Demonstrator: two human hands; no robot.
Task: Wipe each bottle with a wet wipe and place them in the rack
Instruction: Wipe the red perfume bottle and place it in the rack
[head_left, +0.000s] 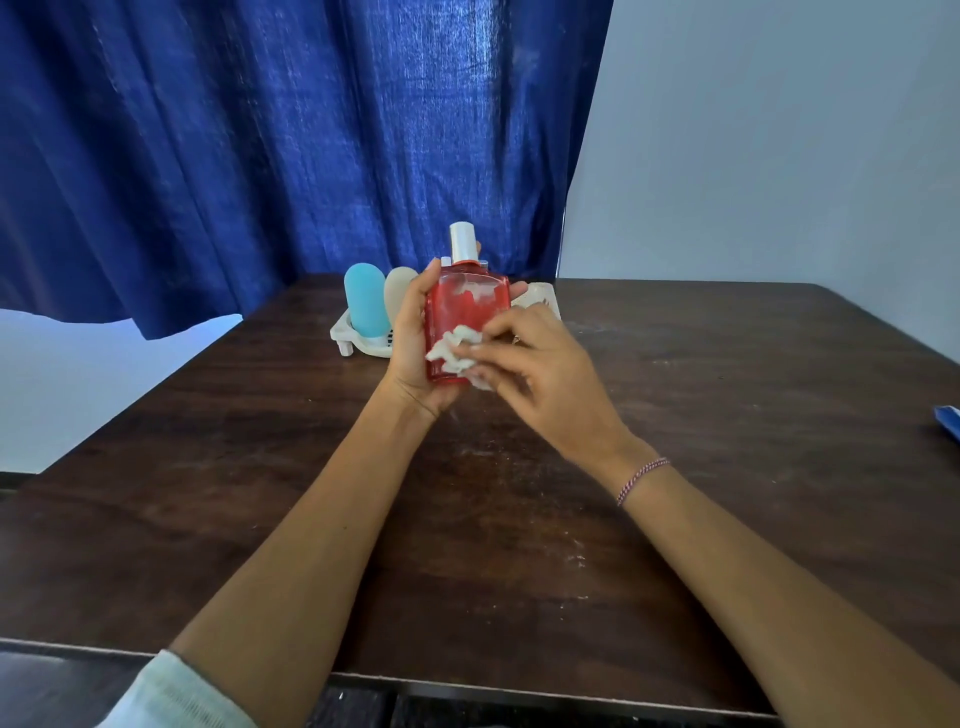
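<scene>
Head view, near edge: the table (519, 545) has its front edge running across the bottom. A pale sleeve (176, 696) shows at lower left, and both forearms reach out over the dark wood top.
Right wrist: a thin bracelet (641, 480) circles it.
Blue thing: a small blue object (948, 421) lies at the table's right side, cut off by the frame and well apart from the hands.
Right hand (535, 374): the fingers pinch a crumpled wet wipe (452, 353) and press it on the lower front of the red bottle (467, 306).
Wet wipe: white and bunched, touching the bottle's lower left part, just beside the left palm.
Left hand (415, 343): curled round the red bottle from its left side and back, holding it upright above the table.
Red bottle: flat, clear red, white cap up, a whitish smear on its upper front. It sits between the two hands.
Rack (363, 340): white, near the table's far edge, right behind the held bottle, which hides its middle.
Blue bottle (366, 299): stands in the rack's left end.
Beige bottle (397, 291): just right of the blue one, partly hidden by the left hand.
Open room: the wood top stretches wide to the left and right of the hands, and towards the near edge.
Far: a blue curtain (260, 130) hangs behind the table, with a pale wall (779, 156) to its right.
</scene>
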